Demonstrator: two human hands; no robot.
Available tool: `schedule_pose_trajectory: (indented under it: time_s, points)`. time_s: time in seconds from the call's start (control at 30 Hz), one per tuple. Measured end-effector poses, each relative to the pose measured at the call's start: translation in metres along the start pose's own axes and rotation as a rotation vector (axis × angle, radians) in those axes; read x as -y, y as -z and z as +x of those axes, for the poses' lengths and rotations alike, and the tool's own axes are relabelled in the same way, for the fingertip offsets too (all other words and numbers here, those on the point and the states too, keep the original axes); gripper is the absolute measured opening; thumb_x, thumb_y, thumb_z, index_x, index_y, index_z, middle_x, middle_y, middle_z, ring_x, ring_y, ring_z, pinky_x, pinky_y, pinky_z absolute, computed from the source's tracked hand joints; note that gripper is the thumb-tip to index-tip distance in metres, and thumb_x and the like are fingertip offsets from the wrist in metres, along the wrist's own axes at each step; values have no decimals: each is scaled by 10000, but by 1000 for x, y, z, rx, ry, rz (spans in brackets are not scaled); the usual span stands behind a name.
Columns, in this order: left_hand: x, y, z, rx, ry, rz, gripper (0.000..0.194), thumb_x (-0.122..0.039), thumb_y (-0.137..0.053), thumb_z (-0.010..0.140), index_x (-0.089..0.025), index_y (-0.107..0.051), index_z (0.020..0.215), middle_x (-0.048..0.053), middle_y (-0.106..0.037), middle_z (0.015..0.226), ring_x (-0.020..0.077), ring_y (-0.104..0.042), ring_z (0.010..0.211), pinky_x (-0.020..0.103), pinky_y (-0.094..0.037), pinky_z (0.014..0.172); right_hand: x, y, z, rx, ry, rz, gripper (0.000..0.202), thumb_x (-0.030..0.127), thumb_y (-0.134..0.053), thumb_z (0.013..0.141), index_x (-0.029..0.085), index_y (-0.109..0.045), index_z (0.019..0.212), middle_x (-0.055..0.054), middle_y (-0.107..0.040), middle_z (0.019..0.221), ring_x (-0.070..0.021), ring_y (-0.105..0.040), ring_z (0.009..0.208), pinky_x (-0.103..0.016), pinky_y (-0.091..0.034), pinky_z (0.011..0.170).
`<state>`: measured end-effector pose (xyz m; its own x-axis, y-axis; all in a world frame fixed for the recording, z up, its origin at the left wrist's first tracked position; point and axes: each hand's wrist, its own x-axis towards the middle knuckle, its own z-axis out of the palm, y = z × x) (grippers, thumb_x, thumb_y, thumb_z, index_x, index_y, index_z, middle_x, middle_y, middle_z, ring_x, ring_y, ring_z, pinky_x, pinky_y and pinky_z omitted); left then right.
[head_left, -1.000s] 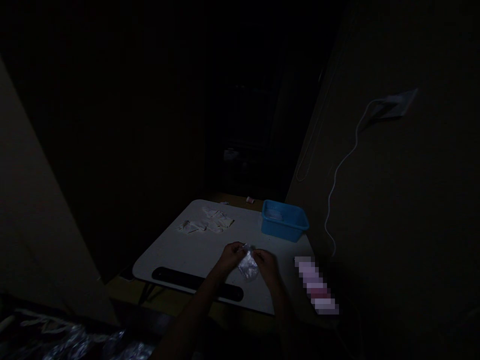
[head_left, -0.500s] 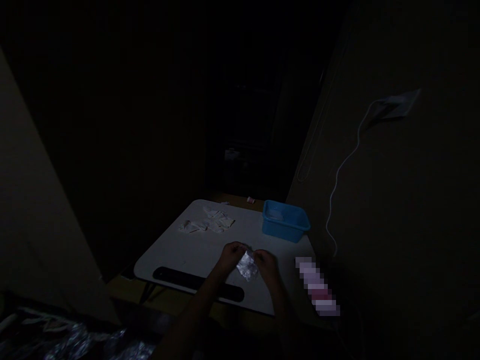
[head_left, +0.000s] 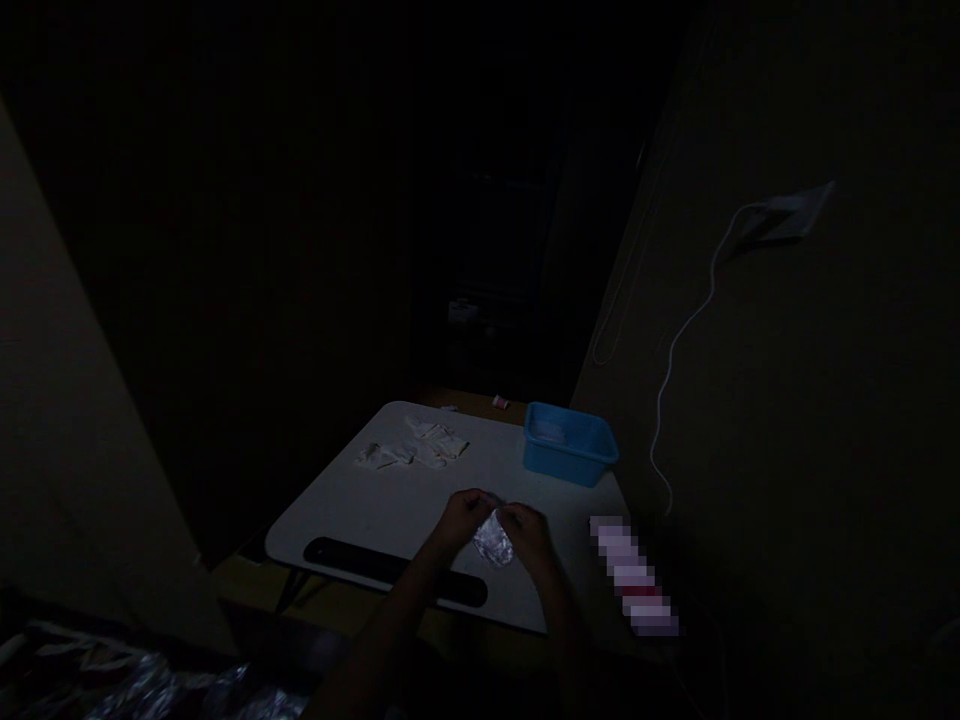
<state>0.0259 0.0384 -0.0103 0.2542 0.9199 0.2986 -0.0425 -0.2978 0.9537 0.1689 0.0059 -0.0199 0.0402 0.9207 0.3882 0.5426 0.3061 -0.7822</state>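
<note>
In the dim head view, a small shiny, crinkled silvery packet hangs between my two hands over the white table. My left hand pinches its upper left part, and my right hand pinches its upper right part. The fingertips of both hands are close together at the packet's top edge. Crumpled whitish pieces lie farther back on the table, with another whitish piece to their left.
A blue basket stands at the table's back right corner. A black strip runs along the near edge. A white cable hangs down the right wall. Shiny crumpled material lies at the lower left.
My right hand has moved slightly left, so the fingertips are closer together. The packet's top looks narrower, gathered between them.
</note>
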Motion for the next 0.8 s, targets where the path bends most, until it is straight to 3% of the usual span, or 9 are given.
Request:
schedule_pose_trajectory:
  time_s: [0.2, 0.47, 0.6, 0.7, 0.8]
  points:
    - [-3, 0, 0, -71, 10, -24, 228, -341, -579, 633, -123, -644, 647, 35, -631, 613, 133, -539, 568, 228, -410, 548, -1, 3, -1, -49, -38, -1, 237, 313, -445, 701, 180, -641, 711, -32, -655, 681, -167, -595, 646, -242, -448, 591]
    - [-5, 0, 1, -180, 65, -79, 218, -343, -570, 608, -129, -611, 619, -6, -565, 513, 104, -482, 472, 204, -362, 455, -6, 4, 0, -225, -63, 16, 323, 379, -413, 739, 162, -650, 776, -75, -660, 780, -189, -595, 744, -281, -462, 683]
    - [-7, 0, 0, -153, 66, -57, 222, -353, -582, 596, -134, -618, 614, 1, -582, 535, 115, -501, 503, 212, -380, 477, 0, 1, -1, -130, -6, 18, 349, 445, -481, 714, 189, -646, 885, -59, -662, 877, -188, -597, 801, -275, -459, 711]
    - [-11, 0, -1, -118, 46, -54, 218, -351, -588, 600, -136, -621, 597, 19, -605, 573, 128, -523, 544, 218, -394, 505, 2, 0, -2, -43, 17, -80, 264, 425, -573, 643, 203, -668, 751, -29, -668, 717, -178, -597, 661, -258, -454, 626]
    - [-13, 0, -2, -104, 61, -81, 250, -380, -595, 601, -130, -609, 582, 10, -580, 535, 121, -505, 514, 216, -377, 488, 0, 1, -2, -39, -35, -75, 256, 409, -532, 677, 182, -649, 662, -7, -627, 584, -152, -562, 550, -230, -421, 512]
